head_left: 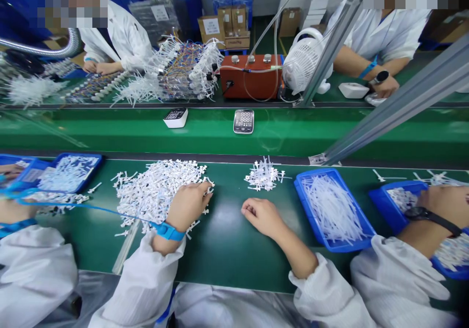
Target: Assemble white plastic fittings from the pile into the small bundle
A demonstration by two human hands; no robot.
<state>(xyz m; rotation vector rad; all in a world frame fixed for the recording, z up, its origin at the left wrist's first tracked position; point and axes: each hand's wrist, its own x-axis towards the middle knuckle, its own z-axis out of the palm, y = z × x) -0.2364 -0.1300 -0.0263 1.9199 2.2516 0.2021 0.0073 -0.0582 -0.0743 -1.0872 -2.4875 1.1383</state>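
On spiky white plastic pieces [157, 191]: left hand [188, 205].

My left hand [187, 205] rests on the right edge of a heap of small plastic connectors [156, 191]. My right hand [263, 216] lies on the mat [223, 240] just beside it. A smaller pile [264, 175] sits beyond my right hand, and a tray of tubes [331, 208] to its right.

The plastic pieces [157, 191] under the left hand [188, 205] are white, heaped on a dark green counter [223, 240]. The wrist strap [167, 231] is bright blue. The tray [331, 210] is blue, holding clear white tubes [330, 206]. The sleeves [146, 284] are white.
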